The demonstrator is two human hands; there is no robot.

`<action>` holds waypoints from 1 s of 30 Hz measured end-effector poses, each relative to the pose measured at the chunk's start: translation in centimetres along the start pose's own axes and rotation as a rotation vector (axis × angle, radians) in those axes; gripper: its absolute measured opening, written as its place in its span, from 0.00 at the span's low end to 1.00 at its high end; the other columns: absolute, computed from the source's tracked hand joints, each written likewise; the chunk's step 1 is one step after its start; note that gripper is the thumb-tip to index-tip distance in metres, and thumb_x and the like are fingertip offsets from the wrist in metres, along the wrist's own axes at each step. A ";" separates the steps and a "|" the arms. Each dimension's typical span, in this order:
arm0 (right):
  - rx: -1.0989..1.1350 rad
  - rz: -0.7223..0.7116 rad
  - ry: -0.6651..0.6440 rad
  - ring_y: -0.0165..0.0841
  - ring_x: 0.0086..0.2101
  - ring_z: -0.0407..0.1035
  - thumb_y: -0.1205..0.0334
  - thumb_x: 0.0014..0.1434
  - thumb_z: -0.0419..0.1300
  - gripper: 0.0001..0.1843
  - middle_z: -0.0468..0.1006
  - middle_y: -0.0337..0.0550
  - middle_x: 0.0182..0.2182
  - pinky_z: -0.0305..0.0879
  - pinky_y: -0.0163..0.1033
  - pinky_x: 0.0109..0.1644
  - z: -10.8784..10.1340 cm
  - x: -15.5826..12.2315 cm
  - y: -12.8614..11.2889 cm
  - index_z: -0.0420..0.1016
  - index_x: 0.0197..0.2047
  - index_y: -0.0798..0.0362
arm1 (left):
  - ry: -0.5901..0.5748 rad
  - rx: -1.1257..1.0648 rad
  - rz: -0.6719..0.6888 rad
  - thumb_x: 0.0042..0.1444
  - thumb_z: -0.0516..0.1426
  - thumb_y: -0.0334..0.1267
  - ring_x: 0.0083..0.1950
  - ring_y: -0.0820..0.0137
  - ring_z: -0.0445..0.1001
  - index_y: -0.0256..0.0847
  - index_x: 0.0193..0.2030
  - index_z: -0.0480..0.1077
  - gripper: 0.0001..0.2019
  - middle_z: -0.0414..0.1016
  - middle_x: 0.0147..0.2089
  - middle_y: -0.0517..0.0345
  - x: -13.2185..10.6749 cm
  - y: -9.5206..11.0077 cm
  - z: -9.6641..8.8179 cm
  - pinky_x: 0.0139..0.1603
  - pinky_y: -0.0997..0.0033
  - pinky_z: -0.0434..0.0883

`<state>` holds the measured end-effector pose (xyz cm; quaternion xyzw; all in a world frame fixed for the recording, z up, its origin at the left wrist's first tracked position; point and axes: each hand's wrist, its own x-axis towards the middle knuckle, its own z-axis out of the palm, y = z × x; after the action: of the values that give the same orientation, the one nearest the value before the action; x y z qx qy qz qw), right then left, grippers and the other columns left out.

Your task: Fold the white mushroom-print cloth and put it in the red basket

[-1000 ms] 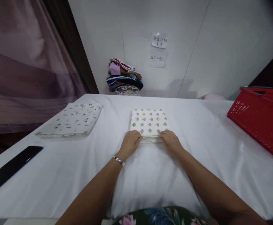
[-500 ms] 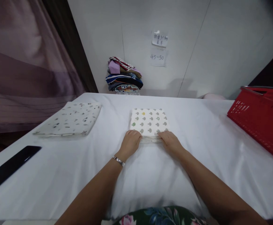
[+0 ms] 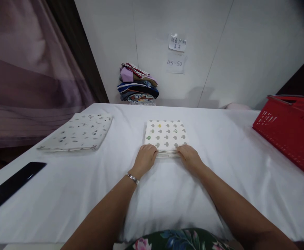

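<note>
A folded cream cloth with grey tree-like prints and a few green and yellow marks lies flat on the white-covered table. My left hand closes on its near left corner, and a silver bracelet circles that wrist. At the near right corner, my right hand has its fingers closed on the edge. Several stacked layers show along the near edge between both hands. My fingertips are partly hidden under and behind the fabric.
Another folded white patterned cloth lies to the left, with a long black flat object nearer me. A red plastic basket stands at the right. Behind the table rises a pile of folded fabrics against the wall, below paper notes.
Almost nothing differs. Both hands stay at the cloth's near corners, and the right fingers have shifted very slightly along the edge.
</note>
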<state>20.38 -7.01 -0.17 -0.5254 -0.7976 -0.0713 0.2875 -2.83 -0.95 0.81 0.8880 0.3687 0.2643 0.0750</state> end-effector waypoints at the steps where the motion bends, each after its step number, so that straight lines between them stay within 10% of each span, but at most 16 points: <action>1: -0.007 0.009 -0.004 0.35 0.35 0.66 0.69 0.64 0.46 0.10 0.74 0.44 0.34 0.63 0.42 0.39 0.0 0.0 0.0 0.67 0.37 0.50 | 0.002 -0.004 0.002 0.60 0.47 0.32 0.39 0.67 0.67 0.42 0.33 0.64 0.08 0.69 0.34 0.57 0.0 0.0 0.0 0.47 0.62 0.63; 30: 0.019 -0.036 -0.038 0.36 0.39 0.66 0.71 0.63 0.46 0.12 0.74 0.45 0.38 0.63 0.44 0.47 -0.2 -0.4 0.3 0.68 0.42 0.51 | 0.000 -0.011 0.088 0.60 0.50 0.31 0.47 0.68 0.67 0.40 0.35 0.69 0.08 0.70 0.44 0.56 -0.5 -0.4 0.3 0.50 0.62 0.63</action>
<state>20.89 -7.29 -0.29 -0.5096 -0.8129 -0.0588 0.2757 -3.19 -0.97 0.27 0.9030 0.3276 0.2696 0.0681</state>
